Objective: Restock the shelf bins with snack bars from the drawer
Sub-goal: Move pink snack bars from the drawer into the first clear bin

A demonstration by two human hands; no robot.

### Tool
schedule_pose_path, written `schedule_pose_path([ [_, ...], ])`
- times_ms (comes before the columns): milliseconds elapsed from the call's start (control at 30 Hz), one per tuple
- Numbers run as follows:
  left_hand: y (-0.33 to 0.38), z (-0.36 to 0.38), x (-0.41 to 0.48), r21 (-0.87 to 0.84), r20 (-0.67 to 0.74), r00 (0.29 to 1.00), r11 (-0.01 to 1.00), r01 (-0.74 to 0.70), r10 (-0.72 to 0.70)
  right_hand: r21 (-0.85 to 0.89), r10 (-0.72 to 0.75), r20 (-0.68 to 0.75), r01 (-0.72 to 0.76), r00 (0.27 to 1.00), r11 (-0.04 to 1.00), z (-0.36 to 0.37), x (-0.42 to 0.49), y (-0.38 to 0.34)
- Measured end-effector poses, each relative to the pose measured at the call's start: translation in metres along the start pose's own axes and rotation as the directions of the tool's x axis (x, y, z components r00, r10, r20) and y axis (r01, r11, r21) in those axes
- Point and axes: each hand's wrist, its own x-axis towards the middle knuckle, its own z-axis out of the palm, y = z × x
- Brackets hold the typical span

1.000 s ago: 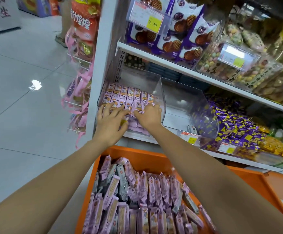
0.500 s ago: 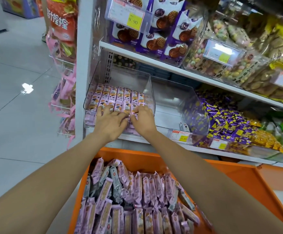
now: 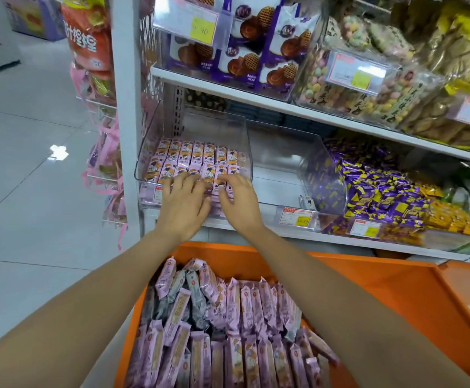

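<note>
Nearest, the orange drawer (image 3: 368,278) is packed with pink snack bars (image 3: 245,312), as it was half a second ago. Above it, the two hands have drawn slightly apart since then, when their fingertips met. The left hand (image 3: 184,205) lies flat with fingers spread on the front row of bars, and the right hand (image 3: 240,203), just beside it, has loosely bent fingers resting on the same row and pinches nothing. Beyond the fingertips, two tidy rows of shelved bars (image 3: 191,158) fill the floor of the clear bin (image 3: 200,121). The neighbouring bin (image 3: 298,163) sits to its right.
</note>
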Motion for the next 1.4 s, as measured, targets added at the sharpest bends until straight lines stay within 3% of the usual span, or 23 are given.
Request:
schedule_pose_path([
  [67, 0.011, 0.0, -0.014, -0.012, -0.106, 0.993, 0.999, -0.047, 0.045, 0.096, -0.027, -0.043, 0.032, 0.999, 0.995, -0.007, -0.017, 0.002],
  [133, 0.022, 0.006, -0.033, -0.028, -0.114, 0.989, 0.995, -0.101, 0.097, 0.169, 0.02, -0.022, -0.016, 1.0, 0.986, -0.014, -0.037, 0.009],
  [200, 0.03, 0.019, -0.055, -0.053, -0.025, 0.993, 0.992, -0.117, 0.116, 0.19, 0.101, 0.035, -0.105, 0.994, 0.976, -0.017, -0.061, 0.023],
  [300, 0.04, 0.051, -0.093, -0.055, 0.235, 0.963, 0.991, -0.119, 0.129, 0.176, 0.226, 0.145, -0.25, 0.963, 0.952, -0.011, -0.105, 0.049],
  [367, 0.047, 0.07, -0.118, -0.004, 0.495, 0.863, 0.994, -0.11, 0.097, 0.121, 0.285, 0.257, -0.323, 0.923, 0.938, -0.004, -0.136, 0.064],
  [433, 0.052, 0.087, -0.141, 0.023, 0.671, 0.736, 0.99, -0.139, 0.088, 0.086, 0.324, 0.368, -0.379, 0.872, 0.922, 0.003, -0.166, 0.076],
  [567, 0.057, 0.108, -0.18, 0.037, 0.788, 0.613, 0.989, -0.146, 0.061, -0.018, 0.364, 0.543, -0.423, 0.757, 0.906, 0.02, -0.216, 0.091],
  [633, 0.054, 0.116, -0.196, 0.024, 0.763, 0.638, 0.983, -0.182, 0.1, -0.099, 0.405, 0.599, -0.438, 0.691, 0.893, 0.03, -0.232, 0.097],
  [700, 0.052, 0.121, -0.206, 0.061, 0.777, 0.621, 0.968, -0.243, 0.107, -0.182, 0.459, 0.625, -0.453, 0.632, 0.873, 0.041, -0.248, 0.103],
  [733, 0.053, 0.121, -0.208, 0.051, 0.797, 0.597, 0.973, -0.224, 0.095, -0.231, 0.494, 0.625, -0.46, 0.605, 0.857, 0.043, -0.253, 0.102],
  [800, 0.054, 0.125, -0.219, 0.078, 0.779, 0.626, 0.982, -0.173, 0.049, -0.317, 0.545, 0.616, -0.455, 0.568, 0.832, 0.049, -0.265, 0.105],
  [933, 0.049, 0.131, -0.232, 0.08, 0.697, 0.714, 0.982, -0.174, 0.069, -0.416, 0.558, 0.606, -0.371, 0.568, 0.83, 0.059, -0.27, 0.106],
  [1033, 0.05, 0.131, -0.234, 0.048, 0.735, 0.674, 0.986, -0.159, 0.073, -0.44, 0.566, 0.618, -0.357, 0.546, 0.824, 0.063, -0.269, 0.107],
  [1133, 0.053, 0.131, -0.232, 0.014, 0.694, 0.717, 0.995, -0.1, 0.062, -0.328, 0.57, 0.615, -0.481, 0.545, 0.813, 0.059, -0.27, 0.11],
  [1233, 0.06, 0.13, -0.226, -0.071, 0.701, 0.712, 0.997, 0.017, 0.038, -0.128, 0.579, 0.559, -0.628, 0.593, 0.768, 0.051, -0.266, 0.114],
  [1300, 0.069, 0.128, -0.221, -0.178, 0.701, 0.713, 0.968, 0.174, 0.001, 0.023, 0.571, 0.547, -0.692, 0.612, 0.721, 0.045, -0.262, 0.114],
  [1400, 0.082, 0.128, -0.217, -0.34, 0.776, 0.631, 0.823, 0.456, -0.029, 0.193, 0.556, 0.587, -0.769, 0.588, 0.61, 0.036, -0.259, 0.106],
])
